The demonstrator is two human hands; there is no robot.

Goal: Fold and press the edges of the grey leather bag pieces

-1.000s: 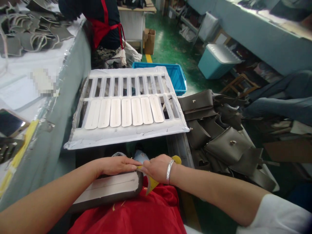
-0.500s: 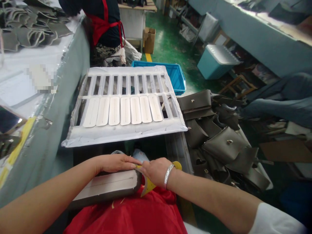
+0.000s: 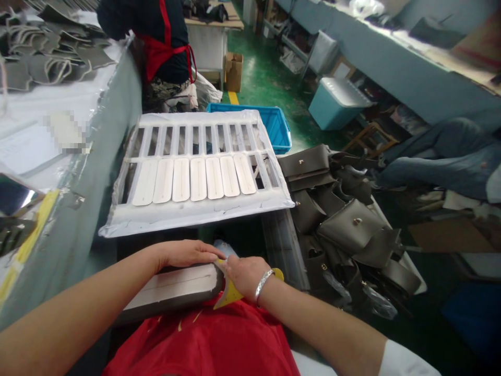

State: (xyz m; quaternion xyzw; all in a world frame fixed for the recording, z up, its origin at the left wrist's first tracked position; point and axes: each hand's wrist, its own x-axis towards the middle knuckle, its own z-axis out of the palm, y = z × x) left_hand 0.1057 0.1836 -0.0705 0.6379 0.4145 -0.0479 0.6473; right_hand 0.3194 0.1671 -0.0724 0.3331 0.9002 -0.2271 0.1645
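Note:
A dark grey-green bag piece [image 3: 176, 300] rests across my lap against the red apron, its narrow cream panel [image 3: 176, 284] facing up. My left hand [image 3: 188, 254] holds it along the far edge, fingers reaching toward the right end; the fingertips behind it are partly hidden. At that right end, my right hand [image 3: 243, 274] pinches a bent yellow sheet [image 3: 230, 296] with a pale underside. Part of the sheet sticks out past the wrist, where a silver bracelet sits. Both hands nearly touch at the bag piece's corner.
Ahead stands a white slotted rack [image 3: 156, 222] with several cream strips [image 3: 198, 180] on it. Finished-looking dark bags [image 3: 352, 227] are piled at the right. A workbench [image 3: 113, 120] runs along the left. Beyond are a blue crate [image 3: 287, 130] and a person in a red apron [image 3: 162, 47].
The camera view has shifted slightly, so the rack and bag pile appear further left. Both hands keep their holds, and the yellow sheet has moved a little left and up in view.

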